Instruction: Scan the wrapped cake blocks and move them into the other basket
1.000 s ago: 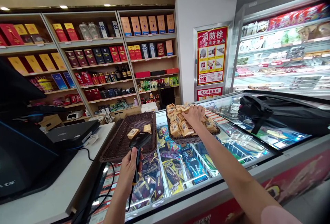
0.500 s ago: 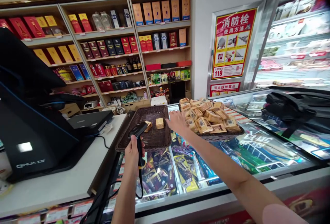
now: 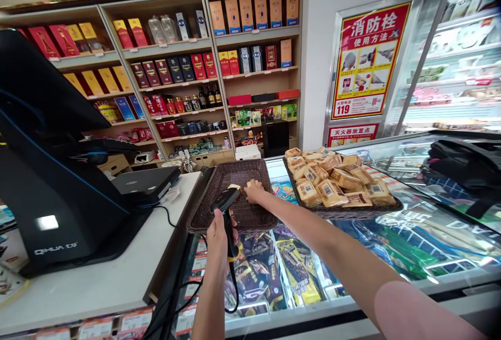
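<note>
My left hand [image 3: 217, 233] is closed round the handle of a black barcode scanner [image 3: 226, 200], its head tilted over the near part of a brown woven basket [image 3: 250, 221]. Inside that basket, my right hand [image 3: 255, 193] has its fingers curled over a small packaged bread [image 3: 248, 185], mostly hidden by the fingers. Another bread piece [image 3: 235, 187] lies to its left, partly behind the scanner. To the right, a second woven basket [image 3: 348, 214] is heaped with wrapped bread [image 3: 329, 181].
Both baskets rest on a glass-topped freezer [image 3: 289, 298] full of packaged goods. On the left, a black checkout terminal [image 3: 58, 189] stands on a white counter [image 3: 97, 272]. The scanner's cable [image 3: 237, 293] loops below my left hand. A black bag [image 3: 465, 168] lies at the right.
My right hand has moved left and down from the basket's right rim onto the bread inside it. The scanner stays in my left hand. The view has shifted slightly left.
</note>
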Demonstrator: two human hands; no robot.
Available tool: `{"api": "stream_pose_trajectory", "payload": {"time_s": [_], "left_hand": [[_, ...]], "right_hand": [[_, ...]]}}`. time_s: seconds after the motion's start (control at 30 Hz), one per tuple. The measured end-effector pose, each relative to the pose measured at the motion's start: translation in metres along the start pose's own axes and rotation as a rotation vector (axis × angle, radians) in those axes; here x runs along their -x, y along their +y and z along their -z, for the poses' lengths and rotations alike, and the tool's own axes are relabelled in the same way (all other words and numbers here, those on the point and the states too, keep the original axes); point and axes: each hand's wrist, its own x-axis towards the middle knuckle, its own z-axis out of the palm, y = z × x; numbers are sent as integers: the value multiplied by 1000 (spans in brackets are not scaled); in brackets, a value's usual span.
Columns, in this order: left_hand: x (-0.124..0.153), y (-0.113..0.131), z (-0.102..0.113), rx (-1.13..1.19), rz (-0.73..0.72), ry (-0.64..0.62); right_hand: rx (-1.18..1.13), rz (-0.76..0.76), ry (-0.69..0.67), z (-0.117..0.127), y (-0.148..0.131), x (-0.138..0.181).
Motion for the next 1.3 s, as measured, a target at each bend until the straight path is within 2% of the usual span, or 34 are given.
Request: {"api": "stream_pose_trajectory", "payload": {"time_s": [0.1,0.23,0.33,0.47,0.67,0.9,1.1,1.3], "left_hand": [[0,-2,1,17,15,27],[6,3,-3,14,14,7],[16,9,-11,-24,-6,-11],[32,12,-28,-77,-19,-77],[59,16,-48,-147,-5,-234],[79,27,-62,-206,35,-411],[81,23,-70,-248,40,-449],[81,19,-75,-313,14,-446]], "right_hand": [[-95,88,5,12,8,17],[-235,144,60,40,25,51],[-462,171,130,60,42,83],[-792,205,189,82,63,128],[-1078,166,210,102,87,174],[-1131,183,286,108,109,201],[-1164,169,348,108,117,214],[-1100,131,313,108,120,229]]}}
